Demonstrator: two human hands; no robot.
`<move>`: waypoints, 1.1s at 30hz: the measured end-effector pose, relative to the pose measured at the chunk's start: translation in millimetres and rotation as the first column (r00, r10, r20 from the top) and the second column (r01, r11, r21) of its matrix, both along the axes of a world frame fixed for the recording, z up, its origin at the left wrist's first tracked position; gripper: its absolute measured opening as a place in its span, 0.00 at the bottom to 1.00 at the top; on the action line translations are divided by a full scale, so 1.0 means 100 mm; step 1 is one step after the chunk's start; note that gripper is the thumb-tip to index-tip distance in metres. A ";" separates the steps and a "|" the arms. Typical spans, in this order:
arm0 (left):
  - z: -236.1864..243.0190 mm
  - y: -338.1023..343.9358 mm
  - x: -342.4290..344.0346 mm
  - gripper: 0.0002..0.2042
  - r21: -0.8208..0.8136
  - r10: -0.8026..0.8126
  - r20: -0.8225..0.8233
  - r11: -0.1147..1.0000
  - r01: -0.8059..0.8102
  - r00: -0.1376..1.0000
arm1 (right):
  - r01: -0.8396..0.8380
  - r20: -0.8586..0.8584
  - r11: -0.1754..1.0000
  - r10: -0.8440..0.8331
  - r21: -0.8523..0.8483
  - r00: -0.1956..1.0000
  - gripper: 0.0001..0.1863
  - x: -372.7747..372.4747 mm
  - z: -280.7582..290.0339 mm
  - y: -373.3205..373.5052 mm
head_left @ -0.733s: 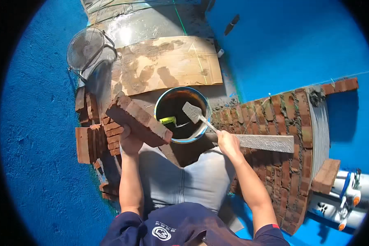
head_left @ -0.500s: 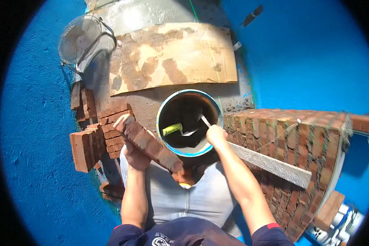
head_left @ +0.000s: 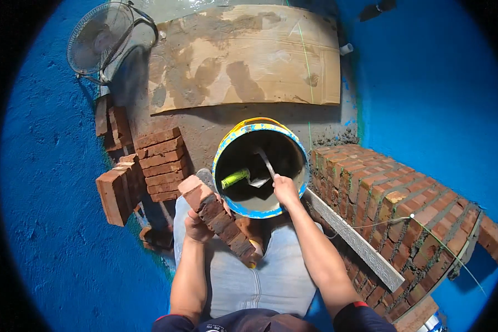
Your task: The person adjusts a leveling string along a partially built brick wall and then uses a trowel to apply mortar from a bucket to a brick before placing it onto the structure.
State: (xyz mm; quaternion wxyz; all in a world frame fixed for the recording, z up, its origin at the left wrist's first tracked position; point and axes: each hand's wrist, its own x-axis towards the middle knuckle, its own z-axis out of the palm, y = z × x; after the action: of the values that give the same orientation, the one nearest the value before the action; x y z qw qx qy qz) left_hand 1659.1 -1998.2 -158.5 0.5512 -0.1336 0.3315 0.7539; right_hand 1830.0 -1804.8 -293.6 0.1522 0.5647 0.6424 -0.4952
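Observation:
My left hand (head_left: 198,226) is closed around a reddish-brown brick (head_left: 220,220), slanted above my lap and left of the bucket, with dark patches on its upper face. A blue-rimmed bucket (head_left: 260,213) stands between my knees. My right hand (head_left: 286,191) reaches over its right rim, fingers wrapped round a narrow grey metal tool (head_left: 265,162) whose far end is inside the bucket. Also in the bucket lies a trowel with a yellow-green handle (head_left: 235,178); its metal blade shows partly. Shadow hides much of the bucket's inside.
Stacked bricks (head_left: 161,164) stand at left, near a fan (head_left: 100,41). A stained cardboard sheet (head_left: 282,61) lies ahead. To the right runs a brick wall (head_left: 387,191) with a pale straight bar (head_left: 359,243) along it and a green string (head_left: 445,246). Blue walls flank both sides.
The view has shifted, so the cardboard sits higher and more wall top shows. My left hand has brought the brick rightward and lower. My right hand still grips the tool in the bucket.

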 end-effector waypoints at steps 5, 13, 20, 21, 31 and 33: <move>-0.13 -0.47 0.30 0.37 -0.114 0.040 0.093 0.993 -0.030 0.995 | -0.030 -0.024 0.999 0.031 0.033 0.999 0.27 0.43 0.72 0.03; 0.96 -0.32 0.12 0.47 -0.136 -0.211 -0.161 0.972 0.190 0.964 | 0.193 -0.246 0.969 -0.227 -0.153 0.942 0.25 1.05 2.42 -0.20; 2.19 0.26 -0.30 0.41 0.173 -0.512 -0.131 0.831 0.528 0.849 | 0.155 -0.483 0.964 -0.031 0.218 0.875 0.20 1.28 4.44 -0.25; 2.32 0.32 -0.37 0.40 0.170 -0.573 -0.134 0.790 0.589 0.808 | 0.160 -0.538 0.953 0.004 0.258 0.843 0.21 1.24 4.67 -0.23; 3.02 1.32 -0.79 0.42 0.474 -0.744 -0.186 0.504 0.722 0.642 | 0.075 -0.238 0.476 0.291 0.876 0.927 0.16 1.08 6.05 -0.45; 3.18 1.43 -0.80 0.42 0.541 -0.778 -0.143 0.456 0.707 0.612 | 0.047 -0.186 0.382 0.336 0.923 0.923 0.14 1.07 6.19 -0.49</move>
State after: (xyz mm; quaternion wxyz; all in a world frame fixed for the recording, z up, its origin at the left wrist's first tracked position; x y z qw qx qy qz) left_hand 1579.4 -1855.4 159.3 0.8569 0.1413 0.0903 0.4875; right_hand 1937.0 -1853.7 325.6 -0.2544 0.3990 0.8706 -0.1348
